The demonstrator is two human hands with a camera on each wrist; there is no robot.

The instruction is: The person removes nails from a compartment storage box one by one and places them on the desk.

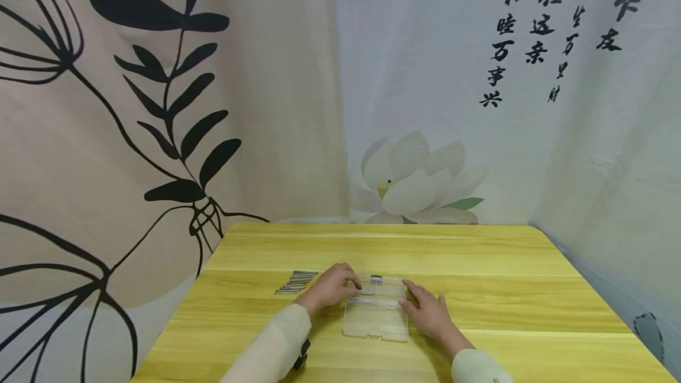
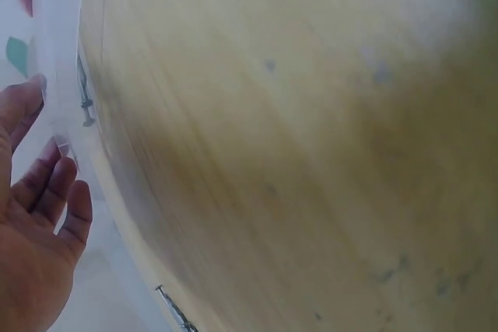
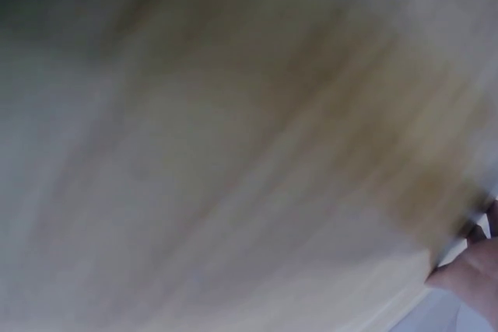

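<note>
A clear plastic box (image 1: 375, 319) lies unfolded on the table, its lid and base side by side. My left hand (image 1: 336, 284) is at its left edge, fingers bent loosely, fingertips at the far half. In the left wrist view, this hand (image 2: 39, 246) has its fingertips against the clear plastic (image 2: 58, 52), with a gap between thumb and fingers. My right hand (image 1: 427, 312) touches the box's right side with fairly straight fingers. Only part of the right hand (image 3: 471, 277) shows in the blurred right wrist view. A small dark piece (image 1: 376, 279) sits at the box's far edge.
Several long metal screws or nails (image 1: 295, 282) lie in a row left of the box; I cannot tell which kind. The wood-grain table (image 1: 505, 288) ends at a patterned curtain (image 1: 287, 105). A dark strap-like item (image 1: 302, 354) is by the left sleeve.
</note>
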